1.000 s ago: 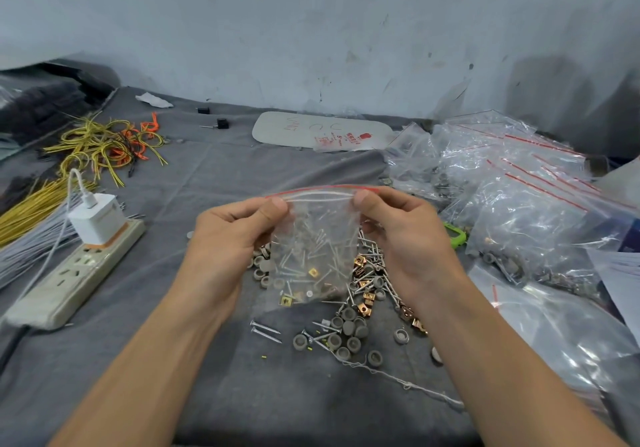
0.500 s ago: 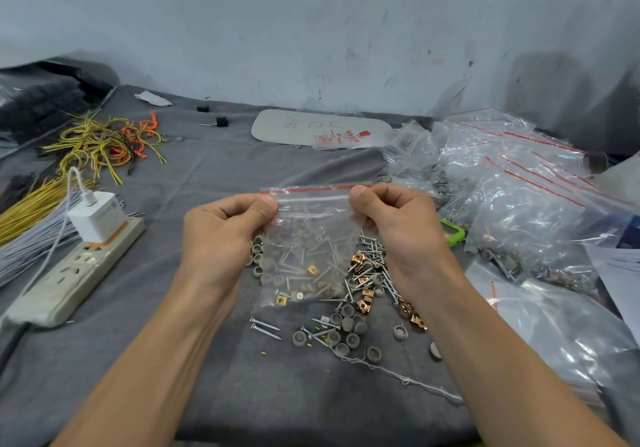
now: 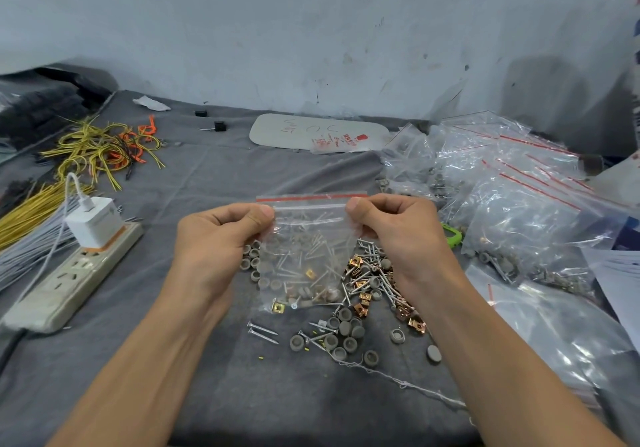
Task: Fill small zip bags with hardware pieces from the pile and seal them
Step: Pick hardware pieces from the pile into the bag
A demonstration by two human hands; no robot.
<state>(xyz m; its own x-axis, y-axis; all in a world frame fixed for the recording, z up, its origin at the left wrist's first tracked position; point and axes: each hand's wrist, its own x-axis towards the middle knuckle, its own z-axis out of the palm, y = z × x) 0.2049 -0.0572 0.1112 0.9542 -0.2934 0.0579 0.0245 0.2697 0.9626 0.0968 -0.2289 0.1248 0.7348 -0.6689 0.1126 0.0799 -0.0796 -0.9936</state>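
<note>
Above the hardware pile [image 3: 360, 294], a filled zip bag [image 3: 306, 256] is pinched at both top corners by left hand [image 3: 221, 238] and right hand [image 3: 398, 235], presumably for sealing.

Left hand [image 3: 221, 238], right hand [image 3: 401, 235] — bare forearms [image 3: 145, 353]

The left hand [image 3: 214, 238] and right hand [image 3: 398, 235] pinched the top corners of a small zip bag [image 3: 308, 256], which hung between the fingers [image 3: 258, 218], holding screws and caps. Below the fingers, the hardware pile [image 3: 367, 294] lay on the desk [image 3: 207, 183].
</note>
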